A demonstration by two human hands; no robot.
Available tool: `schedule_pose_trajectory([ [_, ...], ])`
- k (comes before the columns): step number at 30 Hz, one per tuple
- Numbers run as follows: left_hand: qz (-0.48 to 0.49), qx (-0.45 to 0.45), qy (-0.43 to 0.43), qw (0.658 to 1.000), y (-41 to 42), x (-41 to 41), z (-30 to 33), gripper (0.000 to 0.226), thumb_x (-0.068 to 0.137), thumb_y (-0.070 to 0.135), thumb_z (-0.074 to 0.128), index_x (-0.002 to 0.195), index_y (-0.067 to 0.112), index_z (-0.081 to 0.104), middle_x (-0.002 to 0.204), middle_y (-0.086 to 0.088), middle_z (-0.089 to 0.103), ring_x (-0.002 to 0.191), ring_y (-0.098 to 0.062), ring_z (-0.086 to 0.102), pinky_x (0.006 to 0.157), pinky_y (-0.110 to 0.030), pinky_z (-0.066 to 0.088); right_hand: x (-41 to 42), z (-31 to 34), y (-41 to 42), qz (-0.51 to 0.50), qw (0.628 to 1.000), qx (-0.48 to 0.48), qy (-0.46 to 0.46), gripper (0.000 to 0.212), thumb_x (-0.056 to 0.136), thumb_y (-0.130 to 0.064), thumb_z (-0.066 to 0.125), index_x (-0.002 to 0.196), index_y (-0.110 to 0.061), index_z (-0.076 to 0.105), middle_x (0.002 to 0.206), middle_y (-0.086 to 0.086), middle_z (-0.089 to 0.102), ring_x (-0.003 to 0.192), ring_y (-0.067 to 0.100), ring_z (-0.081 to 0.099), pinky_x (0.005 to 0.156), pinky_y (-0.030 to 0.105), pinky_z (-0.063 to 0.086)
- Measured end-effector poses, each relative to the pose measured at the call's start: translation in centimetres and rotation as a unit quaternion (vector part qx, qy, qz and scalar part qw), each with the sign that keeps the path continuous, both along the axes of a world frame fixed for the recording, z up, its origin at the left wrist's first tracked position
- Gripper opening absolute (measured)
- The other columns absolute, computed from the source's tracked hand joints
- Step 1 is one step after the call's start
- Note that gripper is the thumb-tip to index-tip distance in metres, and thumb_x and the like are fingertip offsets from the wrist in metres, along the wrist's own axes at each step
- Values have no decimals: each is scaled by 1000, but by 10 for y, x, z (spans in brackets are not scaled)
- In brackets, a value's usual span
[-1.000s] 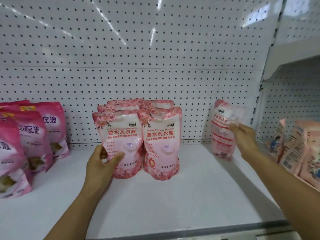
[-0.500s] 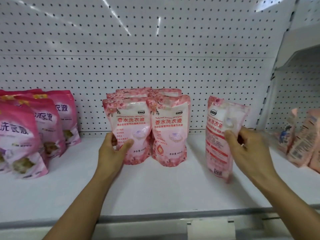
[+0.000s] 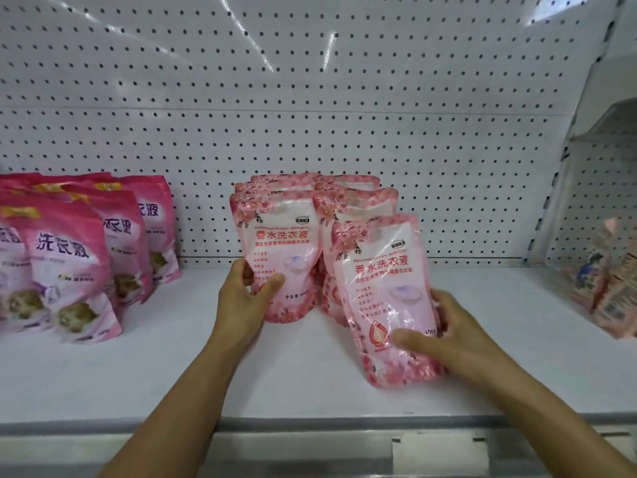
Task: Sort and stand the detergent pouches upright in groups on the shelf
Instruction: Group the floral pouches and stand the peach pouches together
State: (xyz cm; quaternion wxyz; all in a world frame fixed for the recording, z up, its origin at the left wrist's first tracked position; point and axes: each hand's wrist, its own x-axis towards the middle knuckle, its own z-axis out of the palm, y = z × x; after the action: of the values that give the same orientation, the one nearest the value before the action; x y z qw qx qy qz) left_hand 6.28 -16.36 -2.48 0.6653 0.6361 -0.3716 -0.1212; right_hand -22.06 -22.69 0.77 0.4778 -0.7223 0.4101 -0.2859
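Head view, the only one.

Centre of frame: a group of pale pink pouches (image 3: 312, 208) stands upright on the white shelf (image 3: 179, 374), two rows deep, backs twd the pegboard (image 3: 310, 98). Left hand (image 3: 246, 298) holds the front-left pouch (image 3: 277, 257) low down, thumb across its face, other fingers curled behind the left edge. Prob a steadying grip: soft pouches slump, and a hand on the front one keeps the row from tipping while another goes in.

Lower right of centre: right hand (image 3: 444, 336) holds a matching pouch (image 3: 386, 301) by its lower right side, thumb flat on the front, fingers (image 3: 437, 300) wrapped round the right edge. Pouch leans top-left; its top overlaps the front-right pouch of the group. Base is at shelf level, but can't tell if it's fully seated. Low grip makes sense: lets the base be planted first, label facing out, same as the others.

Judgement: it's going in as a new front row on the right; needs squaring upright and nudging back to touch the one behind.

Left edge of frame: darker pink pouches (image 3: 76, 260), separate group, well apart from the pale ones, so sorting by type looks kept. Far right edge: other packets (image 3: 606, 284), blurred, can't read them.
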Motion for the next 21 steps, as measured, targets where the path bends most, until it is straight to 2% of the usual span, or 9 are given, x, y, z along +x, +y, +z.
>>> schedule_pose_trajectory([
  [3,-3,-7,-6,1000,0,-1,1,37,89,22,72,121,22,54,109,14,64,102,0,60,76,-25,58,6,-3,-8,58,996,58,-20,50,76,-18,80,121,-23,59,102,-7,76,91,15,74,87,38,58],
  [6,-7,-11,-9,1000,1,0,1,34,89,20,71,118,24,54,108,15,64,96,5,59,67,-16,55,12,-8,-2,62,992,68,-82,48,77,-10,78,120,-23,61,103,-2,76,92,20,74,84,37,59],
  [8,-9,-11,-8,1000,0,1,0,35,88,21,72,118,25,54,108,15,64,98,4,60,72,-19,57,18,-13,8,64,989,62,-121,50,76,-7,78,119,-24,61,104,-1,76,91,22,74,81,38,60],
  [11,-11,-10,11,1000,-1,2,0,37,87,24,73,119,23,55,109,11,65,104,-4,62,83,-35,60,39,-11,19,63,985,25,-162,49,71,-1,81,113,-21,65,101,0,77,89,20,75,73,37,61],
  [15,6,-5,-20,1000,-2,4,-2,35,90,23,69,122,21,56,109,9,64,106,-6,59,88,-37,58,77,-11,13,29,979,-14,-203,38,72,0,80,105,-15,67,100,3,75,89,19,74,71,34,61],
  [18,-1,-8,-16,1000,0,4,-3,36,92,23,66,127,21,55,113,6,64,106,-2,59,81,-23,54,85,-10,5,54,985,5,-161,40,70,-1,82,103,-13,62,101,5,74,89,19,73,72,35,61],
  [21,-20,-16,-14,1000,3,1,-1,33,92,18,66,123,25,55,110,11,63,94,8,61,69,-9,52,75,-9,4,123,984,21,-126,42,69,2,81,105,-9,62,99,3,76,88,18,74,70,32,60],
])
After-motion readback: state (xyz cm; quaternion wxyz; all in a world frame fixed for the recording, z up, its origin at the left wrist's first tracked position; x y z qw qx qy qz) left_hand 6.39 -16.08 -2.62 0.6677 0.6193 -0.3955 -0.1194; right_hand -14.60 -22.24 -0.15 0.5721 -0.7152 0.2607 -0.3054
